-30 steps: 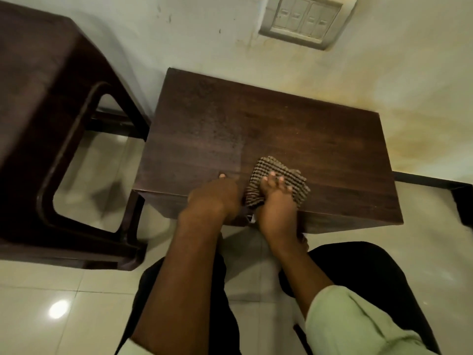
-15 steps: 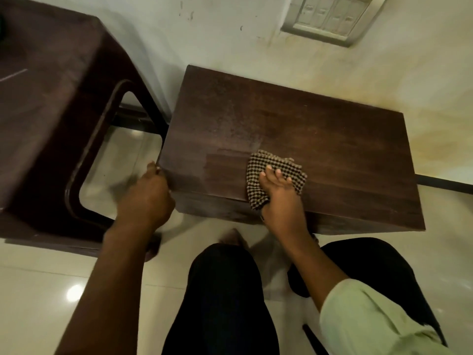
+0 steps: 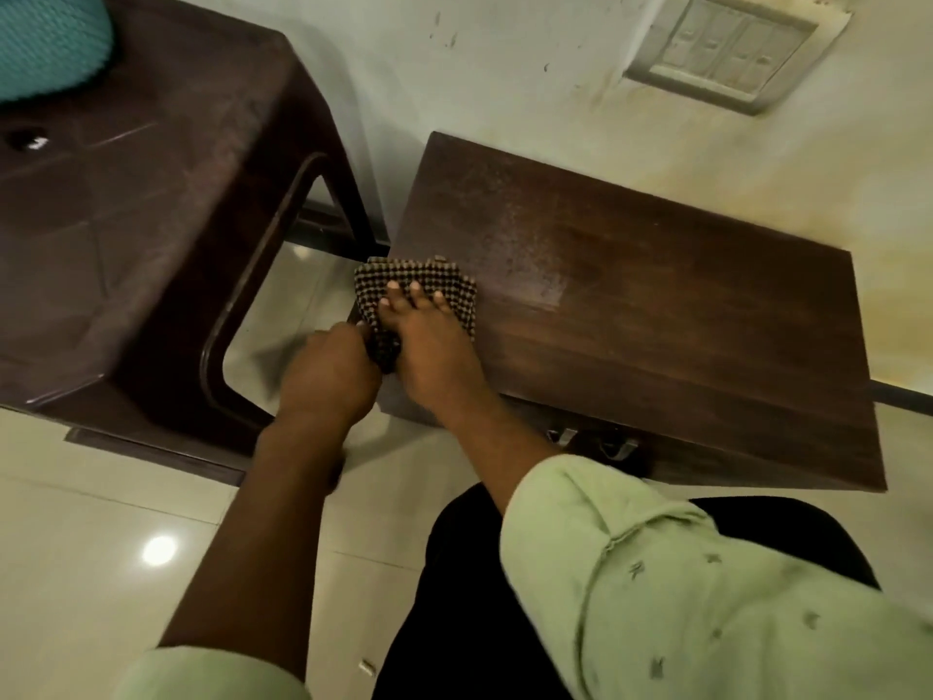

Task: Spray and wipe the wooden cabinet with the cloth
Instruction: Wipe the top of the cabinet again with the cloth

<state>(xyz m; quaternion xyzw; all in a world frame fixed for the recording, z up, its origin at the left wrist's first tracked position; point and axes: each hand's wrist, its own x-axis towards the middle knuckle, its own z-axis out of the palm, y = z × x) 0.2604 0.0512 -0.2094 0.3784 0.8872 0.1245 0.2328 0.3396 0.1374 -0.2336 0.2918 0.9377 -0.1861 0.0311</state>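
In the head view, the right hand (image 3: 429,346) lies flat with straight fingers, pressing the checked cloth (image 3: 404,272) onto the front left corner of the wooden cabinet (image 3: 656,320). The left hand (image 3: 328,376) curls against the cloth's overhanging end, but I cannot tell if it pinches it. This looks like the wiping step; the next move likely calls for steady pressure sweeping rightward over the speckled top.

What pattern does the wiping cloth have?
The cloth has a small dark-and-cream check; the head view shows it.
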